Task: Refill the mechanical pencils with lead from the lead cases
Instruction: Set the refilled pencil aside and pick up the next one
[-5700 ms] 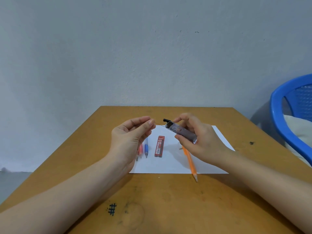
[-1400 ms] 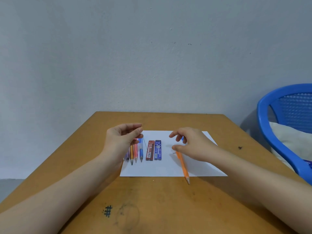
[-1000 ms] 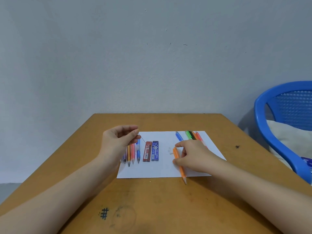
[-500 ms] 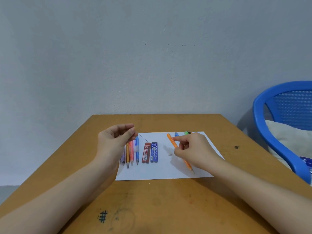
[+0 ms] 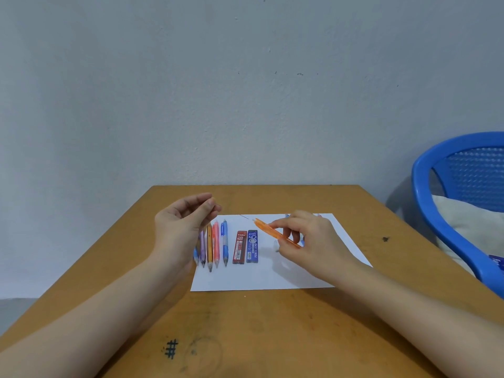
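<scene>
A white paper sheet (image 5: 267, 276) lies on the middle of the brown wooden table (image 5: 272, 336), which stands before the grey plastered wall (image 5: 245, 105). On the left part of the sheet lies a row of coloured plastic mechanical pencils (image 5: 210, 246), side by side, with the tips toward the person. Right of the row lies the red flat lead case (image 5: 240, 247), and close beside it on the right lies the blue flat lead case (image 5: 252, 246).

The left hand (image 5: 182, 225) is over the far end of the row and pinches a thin dark lead (image 5: 244, 216) that points to the right. The right hand (image 5: 313, 241) holds the orange plastic mechanical pencil (image 5: 272, 232) above the sheet, right of the cases, its far end just beside the tip of the lead. A blue plastic chair (image 5: 436, 214), with a pale cloth cushion (image 5: 463, 222) in it, stands right of the table.
</scene>
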{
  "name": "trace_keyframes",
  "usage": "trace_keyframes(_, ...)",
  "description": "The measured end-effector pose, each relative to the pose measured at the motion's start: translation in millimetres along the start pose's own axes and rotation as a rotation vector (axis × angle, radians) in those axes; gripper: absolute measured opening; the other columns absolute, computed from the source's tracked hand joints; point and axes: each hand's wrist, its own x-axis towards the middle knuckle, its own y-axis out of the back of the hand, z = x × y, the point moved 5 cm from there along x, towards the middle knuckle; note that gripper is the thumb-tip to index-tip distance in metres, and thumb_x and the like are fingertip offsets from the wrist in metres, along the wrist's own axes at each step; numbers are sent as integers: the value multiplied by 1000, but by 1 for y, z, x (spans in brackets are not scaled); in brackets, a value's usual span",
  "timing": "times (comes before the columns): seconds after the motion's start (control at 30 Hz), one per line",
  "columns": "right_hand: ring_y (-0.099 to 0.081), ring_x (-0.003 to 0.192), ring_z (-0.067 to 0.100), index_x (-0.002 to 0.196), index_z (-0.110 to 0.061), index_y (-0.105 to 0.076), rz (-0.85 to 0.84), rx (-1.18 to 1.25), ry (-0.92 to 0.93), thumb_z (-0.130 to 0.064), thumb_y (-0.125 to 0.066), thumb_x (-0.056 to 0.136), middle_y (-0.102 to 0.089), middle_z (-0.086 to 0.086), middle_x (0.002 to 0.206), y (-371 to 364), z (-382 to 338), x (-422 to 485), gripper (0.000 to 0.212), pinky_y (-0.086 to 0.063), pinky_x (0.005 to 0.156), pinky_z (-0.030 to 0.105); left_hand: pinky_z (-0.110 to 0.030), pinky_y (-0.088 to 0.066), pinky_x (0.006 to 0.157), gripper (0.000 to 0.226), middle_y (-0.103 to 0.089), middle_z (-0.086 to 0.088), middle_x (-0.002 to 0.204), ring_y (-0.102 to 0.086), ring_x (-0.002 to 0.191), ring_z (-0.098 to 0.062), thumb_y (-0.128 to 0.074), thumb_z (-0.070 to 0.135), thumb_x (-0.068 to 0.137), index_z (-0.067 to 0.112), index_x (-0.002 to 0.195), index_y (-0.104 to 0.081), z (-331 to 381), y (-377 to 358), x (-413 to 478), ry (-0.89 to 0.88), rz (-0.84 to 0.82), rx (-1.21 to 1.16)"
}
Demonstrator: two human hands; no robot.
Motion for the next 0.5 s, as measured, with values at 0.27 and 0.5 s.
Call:
trace_keyframes(0.27,-48,72,-1,113,-26,-69,-18,0,37,-20,-64,85,-43,-28,78,-3,-2,-1,29,-33,62,9,-16,-55,57,11,-73,1,73,-71,71,-10,-64,8,84,15,92,-68,-1,-1,-1,0,-12,2)
trace_keyframes(0.5,-47,72,-2,113,-26,-69,-9,4,44,-20,-64,86,-43,-28,77,-3,-1,-1,29,-32,61,9,-18,-57,61,11,-74,-3,75,-71,71,-11,-66,9,82,13,91,-69,-3,-3,-2,2,-33,12)
